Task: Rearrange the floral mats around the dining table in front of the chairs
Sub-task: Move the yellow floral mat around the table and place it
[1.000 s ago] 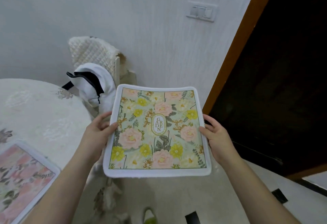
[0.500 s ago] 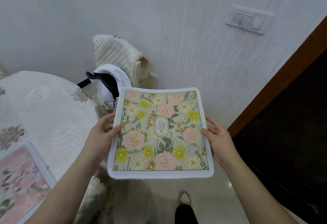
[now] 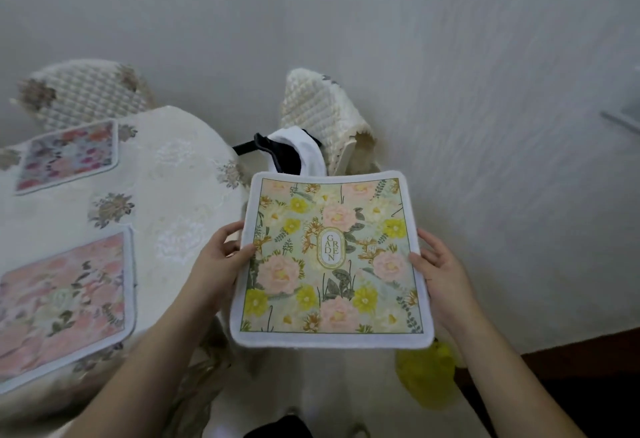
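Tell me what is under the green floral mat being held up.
Below the green mat, held by the left hand and right hand, show pale floor and a yellow-green thing. Whatever sits directly beneath its middle is covered.

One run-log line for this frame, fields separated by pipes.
held: green floral mat | left hand and right hand grip side edges | position: off table edge, near chair | two mats on table

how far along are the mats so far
Two mats already lie on the table: a pink mat near its front edge and a far mat before the left chair. The green mat is held in the left hand and right hand, off the table. It looks bound for the right chair.
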{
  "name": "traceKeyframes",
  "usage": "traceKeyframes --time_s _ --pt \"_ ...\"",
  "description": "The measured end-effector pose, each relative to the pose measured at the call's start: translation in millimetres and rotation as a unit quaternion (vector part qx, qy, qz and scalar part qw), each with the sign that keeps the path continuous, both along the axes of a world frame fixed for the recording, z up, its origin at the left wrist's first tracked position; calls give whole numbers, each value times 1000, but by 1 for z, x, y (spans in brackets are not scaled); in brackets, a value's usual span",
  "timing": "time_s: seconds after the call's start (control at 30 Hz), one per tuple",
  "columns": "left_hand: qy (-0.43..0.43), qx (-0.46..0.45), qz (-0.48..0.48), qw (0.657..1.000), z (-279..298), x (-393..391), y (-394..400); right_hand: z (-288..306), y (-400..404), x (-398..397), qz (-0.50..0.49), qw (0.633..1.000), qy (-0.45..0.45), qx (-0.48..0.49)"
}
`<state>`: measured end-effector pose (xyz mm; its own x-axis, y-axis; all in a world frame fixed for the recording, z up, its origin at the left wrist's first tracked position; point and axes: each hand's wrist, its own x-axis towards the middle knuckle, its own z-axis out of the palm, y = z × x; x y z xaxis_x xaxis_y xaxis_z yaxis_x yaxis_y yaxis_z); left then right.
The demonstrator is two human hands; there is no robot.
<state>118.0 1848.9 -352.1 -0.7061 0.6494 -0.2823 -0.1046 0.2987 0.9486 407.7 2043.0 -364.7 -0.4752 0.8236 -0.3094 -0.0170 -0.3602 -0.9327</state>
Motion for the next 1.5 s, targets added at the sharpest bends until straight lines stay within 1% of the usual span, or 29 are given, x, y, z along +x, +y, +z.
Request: traceKeyframes --time_s 0.17,0.33,0.43,0.63,0.9,1.03,1.23,1.37,1.5 --pt "-26 5 72 997 -8 -26 -12 -4 26 -60 67 998 0 3" --pt "-19 12 151 988 -19 -63 -17 -9 49 -128 141 990 -1 8" --pt "-36 17 177 983 -25 -90 -15 -13 64 -169 162 987 -10 14" --pt "-42 8 210 977 -32 -135 -14 -18 89 -235 202 979 -24 28" --pt "-67 -13 260 963 -46 -168 8 -22 129 -298 265 963 -39 25" --pt "-73 -14 300 951 -53 -181 35 -27 164 -333 307 950 -42 25" --pt "-79 -19 383 920 -52 -191 70 -26 210 -390 374 926 -49 32" --pt "-71 -26 436 897 -53 -189 77 -21 224 -430 424 903 -50 41" --pt "-63 -32 467 881 -53 -189 74 -20 222 -472 454 888 -62 46"
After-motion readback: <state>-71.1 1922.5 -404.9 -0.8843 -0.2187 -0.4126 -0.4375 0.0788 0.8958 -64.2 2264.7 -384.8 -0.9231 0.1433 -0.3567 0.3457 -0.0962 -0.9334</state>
